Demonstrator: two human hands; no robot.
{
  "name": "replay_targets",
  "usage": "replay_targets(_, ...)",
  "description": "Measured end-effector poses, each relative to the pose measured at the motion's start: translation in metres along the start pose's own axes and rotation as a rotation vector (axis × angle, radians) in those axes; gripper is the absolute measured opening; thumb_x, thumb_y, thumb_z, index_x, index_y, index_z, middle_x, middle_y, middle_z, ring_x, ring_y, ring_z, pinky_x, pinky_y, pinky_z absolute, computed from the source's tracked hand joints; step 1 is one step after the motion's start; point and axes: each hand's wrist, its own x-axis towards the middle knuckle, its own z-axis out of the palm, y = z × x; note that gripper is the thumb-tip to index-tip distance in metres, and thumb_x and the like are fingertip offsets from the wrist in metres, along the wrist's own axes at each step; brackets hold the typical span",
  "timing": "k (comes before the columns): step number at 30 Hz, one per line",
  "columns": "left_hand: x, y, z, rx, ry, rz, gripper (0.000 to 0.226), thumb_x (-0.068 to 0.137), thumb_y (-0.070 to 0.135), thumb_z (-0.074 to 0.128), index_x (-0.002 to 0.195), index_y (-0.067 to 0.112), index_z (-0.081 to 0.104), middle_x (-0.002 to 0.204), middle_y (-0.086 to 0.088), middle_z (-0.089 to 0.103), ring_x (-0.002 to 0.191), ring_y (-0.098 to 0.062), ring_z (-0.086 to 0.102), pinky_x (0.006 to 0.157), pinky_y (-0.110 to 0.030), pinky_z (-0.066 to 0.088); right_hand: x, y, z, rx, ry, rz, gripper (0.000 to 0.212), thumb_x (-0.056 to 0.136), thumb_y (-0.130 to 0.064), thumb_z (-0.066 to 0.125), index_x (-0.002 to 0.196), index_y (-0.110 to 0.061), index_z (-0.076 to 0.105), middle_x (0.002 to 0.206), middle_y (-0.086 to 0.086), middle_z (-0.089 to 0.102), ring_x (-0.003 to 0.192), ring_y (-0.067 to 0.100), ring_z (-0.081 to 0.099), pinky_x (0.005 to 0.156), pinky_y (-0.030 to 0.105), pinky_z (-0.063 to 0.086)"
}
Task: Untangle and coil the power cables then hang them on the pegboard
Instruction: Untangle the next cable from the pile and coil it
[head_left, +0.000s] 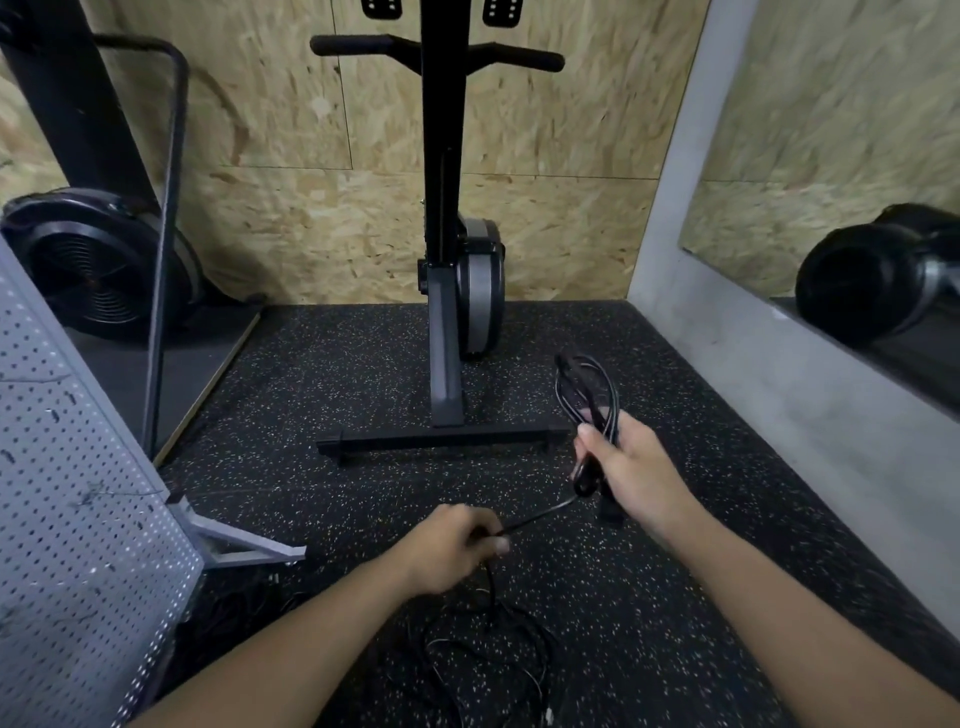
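My right hand (631, 470) grips a partly wound coil of black power cable (587, 392), its loops standing up above my fist and a plug end hanging below it. From the coil a straight run of the same cable leads down-left to my left hand (457, 548), which pinches it between thumb and fingers. Below my left hand the cable drops into a loose tangle of black cables (488, 649) on the floor. The grey pegboard (78, 493) stands at the left, leaning on its metal foot (244, 545).
A black exercise machine (447, 332) stands upright ahead, its base bar across the speckled rubber floor (332, 395). A black fan (98, 270) and a frame sit at far left. A grey wall with a mirror (831, 208) runs along the right.
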Motion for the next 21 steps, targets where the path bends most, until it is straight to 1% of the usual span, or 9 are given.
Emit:
replay_targets(2, 0.000, 0.000, -0.004, -0.014, 0.066, 0.002, 0.019, 0.102, 0.041, 0.065, 0.105, 0.023, 0.070, 0.092, 0.010, 0.071, 0.075, 0.001, 0.062, 0.069, -0.019, 0.050, -0.001, 0.008, -0.005, -0.349, 0.049, -0.015, 0.024, 0.109, -0.029, 0.049, 0.100, -0.010, 0.061, 0.086, 0.004, 0.067, 0.080, 0.025, 0.065, 0.072, 0.031, 0.047)
replay_targets(5, -0.002, 0.012, -0.009, -0.112, 0.231, 0.084, 0.013, 0.097, 0.039, 0.071, 0.096, 0.026, 0.068, 0.089, 0.011, 0.070, 0.081, -0.004, 0.065, 0.074, -0.022, 0.054, 0.001, 0.015, -0.007, -0.531, -0.008, 0.052, 0.028, 0.111, -0.032, 0.043, 0.123, -0.008, 0.053, 0.097, 0.007, 0.067, 0.084, 0.019, 0.066, 0.066, 0.029, 0.046)
replay_targets(9, -0.004, 0.032, -0.017, -0.140, 0.470, 0.239, 0.011, 0.093, 0.031, 0.079, 0.094, 0.025, 0.069, 0.089, 0.014, 0.067, 0.087, -0.007, 0.064, 0.076, -0.015, 0.047, -0.005, 0.013, 0.005, -0.664, -0.197, 0.078, 0.033, 0.112, -0.037, 0.036, 0.133, -0.014, 0.046, 0.095, 0.005, 0.064, 0.079, 0.017, 0.063, 0.063, 0.032, 0.045)
replay_targets(10, -0.004, 0.036, -0.020, -0.122, 0.527, 0.279, 0.014, 0.091, 0.029, 0.081, 0.095, 0.024, 0.068, 0.091, 0.014, 0.065, 0.090, -0.008, 0.063, 0.078, -0.014, 0.046, -0.009, 0.010, 0.010, -0.666, -0.255, 0.085, 0.038, 0.112, -0.039, 0.034, 0.139, -0.014, 0.045, 0.101, 0.006, 0.065, 0.085, 0.019, 0.064, 0.066, 0.032, 0.047)
replay_targets(12, -0.004, 0.037, -0.025, -0.118, 0.604, 0.321, 0.018, 0.088, 0.028, 0.084, 0.096, 0.022, 0.068, 0.095, 0.013, 0.061, 0.093, -0.010, 0.062, 0.080, -0.015, 0.046, -0.017, 0.003, 0.018, -0.677, -0.358, 0.120, 0.053, 0.113, -0.044, 0.029, 0.156, -0.015, 0.035, 0.136, 0.013, 0.061, 0.121, 0.027, 0.061, 0.093, 0.037, 0.049)
replay_targets(15, -0.004, 0.036, -0.031, -0.114, 0.649, 0.334, 0.023, 0.085, 0.028, 0.086, 0.098, 0.022, 0.068, 0.100, 0.012, 0.059, 0.096, -0.011, 0.062, 0.085, -0.021, 0.050, -0.023, -0.008, 0.020, -0.581, -0.446, 0.192, 0.069, 0.109, -0.059, 0.024, 0.167, -0.023, 0.013, 0.172, 0.002, 0.022, 0.157, 0.023, 0.023, 0.121, 0.039, 0.022)
replay_targets(17, -0.004, 0.035, -0.033, -0.110, 0.639, 0.328, 0.025, 0.083, 0.029, 0.088, 0.099, 0.022, 0.070, 0.101, 0.013, 0.059, 0.097, -0.009, 0.062, 0.086, -0.020, 0.050, -0.023, -0.008, 0.018, -0.545, -0.514, 0.239, 0.075, 0.104, -0.068, 0.027, 0.167, -0.031, 0.009, 0.173, -0.006, 0.015, 0.159, 0.019, 0.017, 0.121, 0.041, 0.020)
replay_targets(18, -0.003, 0.035, -0.034, -0.109, 0.620, 0.324, 0.025, 0.083, 0.029, 0.088, 0.099, 0.023, 0.070, 0.101, 0.013, 0.059, 0.097, -0.008, 0.062, 0.087, -0.021, 0.051, -0.023, -0.006, 0.017, -0.572, -0.556, 0.228, 0.075, 0.104, -0.068, 0.031, 0.166, -0.032, 0.010, 0.170, -0.007, 0.023, 0.156, 0.019, 0.026, 0.116, 0.040, 0.027)
replay_targets(21, -0.001, 0.030, -0.034, -0.085, 0.568, 0.281, 0.023, 0.082, 0.031, 0.089, 0.096, 0.027, 0.072, 0.096, 0.015, 0.061, 0.094, -0.005, 0.062, 0.086, -0.027, 0.053, -0.019, 0.009, 0.023, -0.712, -0.631, 0.085, 0.069, 0.104, -0.062, 0.043, 0.160, -0.026, 0.027, 0.137, -0.010, 0.054, 0.112, 0.009, 0.058, 0.087, 0.025, 0.043)
